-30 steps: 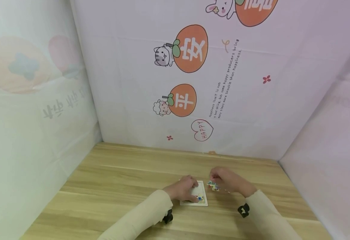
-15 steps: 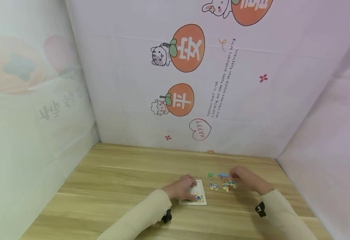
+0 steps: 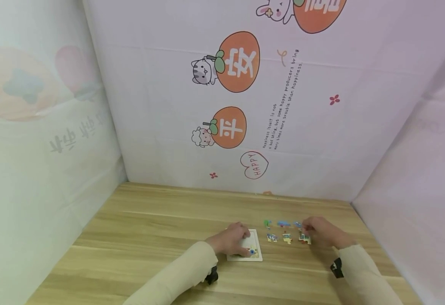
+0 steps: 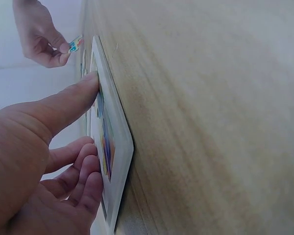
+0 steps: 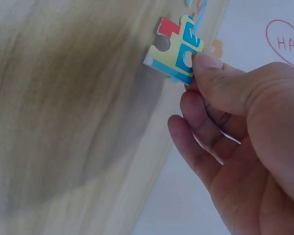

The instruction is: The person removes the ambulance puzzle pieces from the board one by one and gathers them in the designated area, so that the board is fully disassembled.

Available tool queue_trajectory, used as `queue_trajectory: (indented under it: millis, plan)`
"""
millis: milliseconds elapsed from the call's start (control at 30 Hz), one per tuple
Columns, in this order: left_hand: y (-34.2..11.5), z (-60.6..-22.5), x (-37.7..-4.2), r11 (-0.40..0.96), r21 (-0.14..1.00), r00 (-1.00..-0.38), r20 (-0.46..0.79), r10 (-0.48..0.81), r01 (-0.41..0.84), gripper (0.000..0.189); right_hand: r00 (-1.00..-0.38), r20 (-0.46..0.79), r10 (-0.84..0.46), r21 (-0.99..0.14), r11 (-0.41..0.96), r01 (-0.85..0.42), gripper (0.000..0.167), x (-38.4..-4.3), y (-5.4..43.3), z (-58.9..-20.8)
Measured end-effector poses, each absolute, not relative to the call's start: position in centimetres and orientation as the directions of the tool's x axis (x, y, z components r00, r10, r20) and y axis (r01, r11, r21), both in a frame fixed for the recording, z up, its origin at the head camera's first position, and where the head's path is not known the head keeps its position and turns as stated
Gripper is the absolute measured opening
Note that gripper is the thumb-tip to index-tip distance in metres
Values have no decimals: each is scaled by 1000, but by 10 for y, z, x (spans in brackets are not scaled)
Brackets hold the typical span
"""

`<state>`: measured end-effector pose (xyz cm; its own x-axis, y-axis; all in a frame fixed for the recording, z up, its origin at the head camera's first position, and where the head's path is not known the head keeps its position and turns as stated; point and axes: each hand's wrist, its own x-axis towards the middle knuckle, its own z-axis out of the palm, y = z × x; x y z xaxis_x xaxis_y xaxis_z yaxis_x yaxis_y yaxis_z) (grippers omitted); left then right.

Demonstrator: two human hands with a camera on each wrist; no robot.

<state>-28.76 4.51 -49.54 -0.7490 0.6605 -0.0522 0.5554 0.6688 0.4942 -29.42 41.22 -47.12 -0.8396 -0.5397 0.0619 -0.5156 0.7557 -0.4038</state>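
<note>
A white-rimmed puzzle tray (image 3: pixel 260 250) lies on the wooden table, with a colourful piece (image 3: pixel 253 252) in its near right corner. My left hand (image 3: pixel 231 240) rests on the tray; in the left wrist view the thumb presses its surface and the bent fingers touch it lower down. Between thumb and fingertip, my right hand (image 5: pixel 245 112) pinches a yellow, blue and red jigsaw piece (image 5: pixel 174 56), held just above the table in the right wrist view. Left of that hand lie loose pieces: green (image 3: pixel 267 223), blue (image 3: pixel 283 223) and yellowish (image 3: pixel 287 238).
The wooden tabletop (image 3: pixel 150 241) runs back to a printed cloth wall (image 3: pixel 169 127). Further cloth walls stand at the left (image 3: pixel 54 178) and right (image 3: pixel 417 203). Both wrists carry small black devices.
My right hand has moved right, away from the tray, and several pieces now lie spread in two rows beside it. The left hand stays in place on the tray.
</note>
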Motion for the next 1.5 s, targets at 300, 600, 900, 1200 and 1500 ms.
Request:
queue_trajectory:
  millis: [300,600,900,1200,1500]
  plan:
    - [44,-498,-289,667,495,-746,-56,664,557,58,-862,33,-506,-391,787,-477,21,-294,414,-480]
    - [44,-498,-290,677,466,-746,-53,664,570,57,-875,36,-482,-426,785,-450,14,-296,411,-480]
    - [30,-497,-295,631,493,-732,17,681,599,54,-862,3,-507,-449,770,-454,3,-291,373,-464]
    - [-2,-493,-293,618,476,-708,14,706,625,56,-772,43,-634,-346,716,-607,14,-285,317,-461]
    - [-18,-498,-284,610,480,-697,2,717,630,59,-704,-2,-710,-325,666,-671,20,-277,268,-456]
